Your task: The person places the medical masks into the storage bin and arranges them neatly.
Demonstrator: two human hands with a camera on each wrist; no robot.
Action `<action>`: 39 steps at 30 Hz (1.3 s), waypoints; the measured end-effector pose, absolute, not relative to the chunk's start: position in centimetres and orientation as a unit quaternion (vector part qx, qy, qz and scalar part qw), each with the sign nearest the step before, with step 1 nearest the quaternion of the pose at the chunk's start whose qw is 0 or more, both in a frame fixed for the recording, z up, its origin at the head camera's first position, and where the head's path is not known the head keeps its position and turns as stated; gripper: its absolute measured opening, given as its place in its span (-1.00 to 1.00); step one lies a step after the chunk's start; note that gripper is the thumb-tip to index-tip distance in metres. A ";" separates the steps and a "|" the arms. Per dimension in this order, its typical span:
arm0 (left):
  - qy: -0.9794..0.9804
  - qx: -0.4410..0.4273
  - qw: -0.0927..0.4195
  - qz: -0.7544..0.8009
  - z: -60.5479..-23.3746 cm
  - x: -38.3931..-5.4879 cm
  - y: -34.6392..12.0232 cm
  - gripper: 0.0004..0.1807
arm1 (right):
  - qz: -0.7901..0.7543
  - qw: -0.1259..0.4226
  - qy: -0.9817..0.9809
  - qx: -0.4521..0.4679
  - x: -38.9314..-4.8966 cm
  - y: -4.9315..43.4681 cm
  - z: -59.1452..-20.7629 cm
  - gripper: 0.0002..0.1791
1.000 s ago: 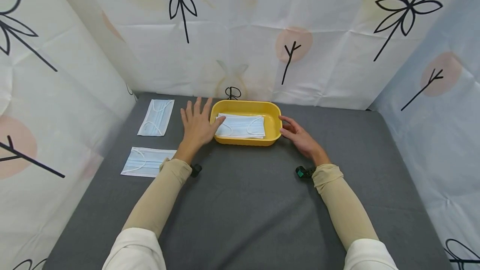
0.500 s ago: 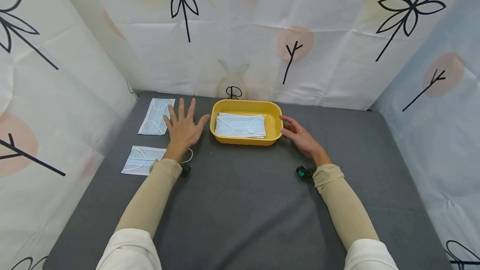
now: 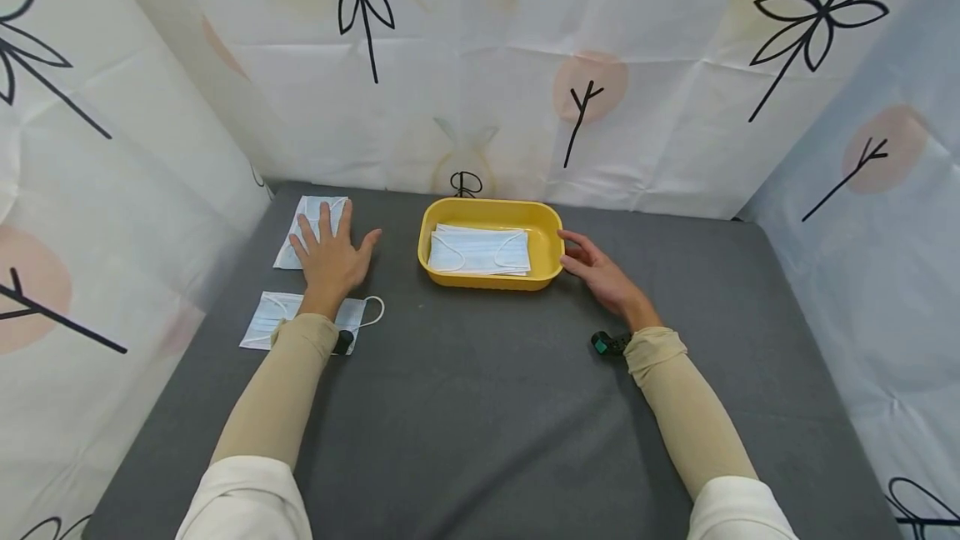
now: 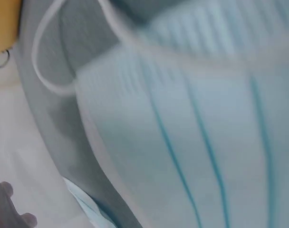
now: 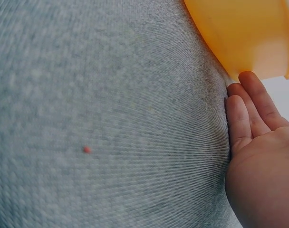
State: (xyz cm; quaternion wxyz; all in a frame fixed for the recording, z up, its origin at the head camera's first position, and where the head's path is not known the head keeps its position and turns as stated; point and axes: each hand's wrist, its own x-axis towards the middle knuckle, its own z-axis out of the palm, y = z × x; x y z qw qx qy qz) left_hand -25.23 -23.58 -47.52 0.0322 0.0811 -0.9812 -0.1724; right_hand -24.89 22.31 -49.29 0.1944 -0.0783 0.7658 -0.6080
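With fingers spread, my left hand (image 3: 330,263) is over the far-left pleated blue face mask (image 3: 311,207) and partly hides it; whether it touches the mask I cannot tell. A second face mask (image 3: 264,322) lies nearer, partly covered by my left wrist and sleeve; this mask (image 4: 135,118) fills much of the left wrist view. My right hand (image 3: 606,280) rests at the right end of a yellow tray (image 3: 491,212). In the right wrist view its fairly straight fingers (image 5: 256,92) touch the tray's outer wall (image 5: 244,35). Face masks (image 3: 480,250) lie stacked inside the tray.
A dark grey cloth (image 3: 480,407) covers the table. White printed curtains (image 3: 480,65) enclose it at the back and both sides. A small black wrist device (image 3: 609,344) sits by my right sleeve. A tiny red speck (image 5: 87,149) lies on the cloth.
My left hand has moved left, away from the tray's left end to the far-left mask. My right hand and the tray stay in place.
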 end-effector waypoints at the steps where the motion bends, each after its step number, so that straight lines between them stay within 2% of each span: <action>1: -0.982 0.083 0.035 -0.169 -47.6 -25.2 -23.9 -0.07 | -0.607 0.195 0.766 -0.078 -24.9 22.3 -49.3 -0.34; 18: -0.966 0.149 0.013 -0.212 -48.7 -24.5 -28.4 0.04 | -0.602 0.195 0.770 -0.074 -24.9 22.2 -49.2 -0.32; 34: -0.941 0.228 0.028 -0.248 -48.3 -23.9 -28.8 -0.07 | -0.607 0.192 0.767 -0.079 -24.8 22.3 -49.2 -0.33; 39: -0.920 0.256 0.032 -0.294 -47.9 -24.1 -28.8 -0.04 | -0.616 0.193 0.759 -0.083 -24.8 22.3 -49.3 -0.33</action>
